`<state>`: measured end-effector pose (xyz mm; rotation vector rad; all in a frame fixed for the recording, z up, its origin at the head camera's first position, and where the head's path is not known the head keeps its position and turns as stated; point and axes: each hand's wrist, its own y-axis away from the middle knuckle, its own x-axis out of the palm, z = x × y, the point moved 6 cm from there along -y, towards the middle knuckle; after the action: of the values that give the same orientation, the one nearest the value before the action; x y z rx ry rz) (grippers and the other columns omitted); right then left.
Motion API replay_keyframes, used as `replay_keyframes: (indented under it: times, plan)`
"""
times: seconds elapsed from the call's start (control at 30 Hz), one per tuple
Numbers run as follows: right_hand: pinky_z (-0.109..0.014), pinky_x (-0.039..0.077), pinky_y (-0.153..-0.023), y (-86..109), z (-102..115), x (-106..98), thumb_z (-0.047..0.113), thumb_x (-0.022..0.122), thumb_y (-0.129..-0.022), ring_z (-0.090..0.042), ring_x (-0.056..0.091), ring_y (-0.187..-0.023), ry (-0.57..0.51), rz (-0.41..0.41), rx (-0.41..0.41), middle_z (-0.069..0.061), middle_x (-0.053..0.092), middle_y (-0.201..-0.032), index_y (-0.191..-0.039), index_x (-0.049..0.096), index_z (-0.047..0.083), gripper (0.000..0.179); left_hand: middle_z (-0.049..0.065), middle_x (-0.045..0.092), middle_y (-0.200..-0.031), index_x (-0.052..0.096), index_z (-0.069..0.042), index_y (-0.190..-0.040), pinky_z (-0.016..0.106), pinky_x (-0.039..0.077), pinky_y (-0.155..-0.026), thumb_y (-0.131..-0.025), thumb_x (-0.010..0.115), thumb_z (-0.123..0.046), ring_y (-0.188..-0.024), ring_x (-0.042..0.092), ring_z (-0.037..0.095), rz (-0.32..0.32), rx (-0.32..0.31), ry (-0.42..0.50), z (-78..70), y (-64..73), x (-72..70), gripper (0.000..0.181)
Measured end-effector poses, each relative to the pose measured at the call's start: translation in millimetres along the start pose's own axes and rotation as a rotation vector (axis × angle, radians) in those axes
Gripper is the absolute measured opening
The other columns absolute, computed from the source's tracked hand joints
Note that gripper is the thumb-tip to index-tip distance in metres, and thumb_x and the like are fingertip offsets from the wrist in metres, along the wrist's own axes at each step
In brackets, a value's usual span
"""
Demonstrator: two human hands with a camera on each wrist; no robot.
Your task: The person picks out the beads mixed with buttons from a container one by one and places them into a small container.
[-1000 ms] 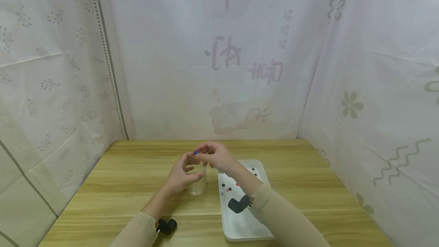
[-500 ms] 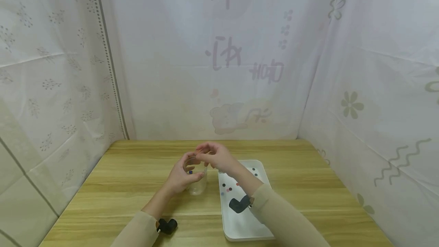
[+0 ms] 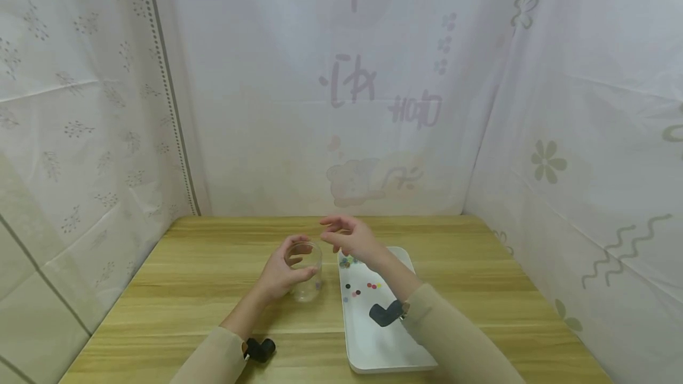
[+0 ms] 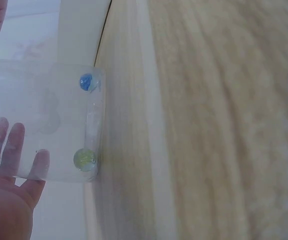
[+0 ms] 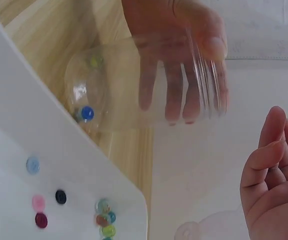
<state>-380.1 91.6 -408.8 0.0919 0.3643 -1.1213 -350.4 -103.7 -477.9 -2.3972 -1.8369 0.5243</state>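
Note:
In the head view my left hand (image 3: 278,271) grips a clear jar (image 3: 304,296) round its upper part. The jar stands upright on the table, mouth up. At its bottom lie a blue marble (image 5: 87,113) and a yellow-green marble (image 4: 85,160). My right hand (image 3: 356,240) hovers right of the jar's rim, over the tray's far end. Its fingers are loosely bent, with nothing between them.
A white tray (image 3: 384,355) sits to the right of the jar. Several coloured buttons (image 5: 60,196) lie scattered in it, and several marbles (image 5: 108,230) cluster near its far left corner. Patterned curtains (image 3: 256,135) surround the wooden table (image 3: 213,289).
My right hand let go of the blue marble, which fell into the jar. It then moved right, away from the rim. My left hand has stayed on the jar.

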Motion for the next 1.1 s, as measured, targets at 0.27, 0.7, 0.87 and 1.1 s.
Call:
replay_keyframes:
  times: [0.27, 0.7, 0.87, 1.1]
  plan:
    - [-0.026, 0.052, -0.065, 7.0, -12, -16, 0.031, 0.079, -0.102, -0.019, 0.068, -0.082, 0.027, -0.037, 0.013, -0.008, 0.076, -0.123, -0.14, 0.07, 0.018, 0.042, 0.018, 0.064, -0.152, 0.053, -0.016, -0.149, 0.064, 0.045, -0.124, -0.091, 0.088, -0.018, -0.144, 0.059, 0.036, 0.005, 0.007, 0.017, -1.7, 0.2, -0.1, 0.068]
    - [-0.023, 0.049, -0.061, 14.1, -37, -37, 0.025, 0.078, -0.103, -0.019, 0.066, -0.079, 0.018, -0.08, 0.047, -0.008, 0.076, -0.12, -0.138, 0.07, 0.011, 0.039, 0.016, 0.065, -0.15, 0.053, -0.016, -0.15, 0.063, 0.045, -0.124, -0.09, 0.089, -0.017, -0.143, 0.059, 0.036, -0.007, -0.007, 0.02, -0.6, 0.6, -0.3, 0.069]
    - [-0.024, 0.05, -0.063, 17.2, -47, -46, 0.026, 0.078, -0.103, -0.02, 0.065, -0.081, 0.033, -0.1, 0.071, -0.011, 0.076, -0.121, -0.138, 0.07, 0.01, 0.04, 0.017, 0.065, -0.15, 0.053, -0.016, -0.15, 0.063, 0.044, -0.125, -0.09, 0.089, -0.016, -0.144, 0.059, 0.037, -0.006, -0.014, 0.018, -0.9, 1.4, -0.4, 0.069]
    - [-0.026, 0.051, -0.066, 19.9, -66, -57, 0.028, 0.077, -0.103, -0.022, 0.066, -0.084, 0.078, -0.124, 0.131, -0.015, 0.074, -0.12, -0.136, 0.071, 0.012, 0.037, 0.017, 0.064, -0.15, 0.052, -0.016, -0.15, 0.064, 0.044, -0.125, -0.091, 0.088, -0.018, -0.144, 0.058, 0.038, 0.0, -0.003, 0.002, -1.1, 1.6, -0.3, 0.069]
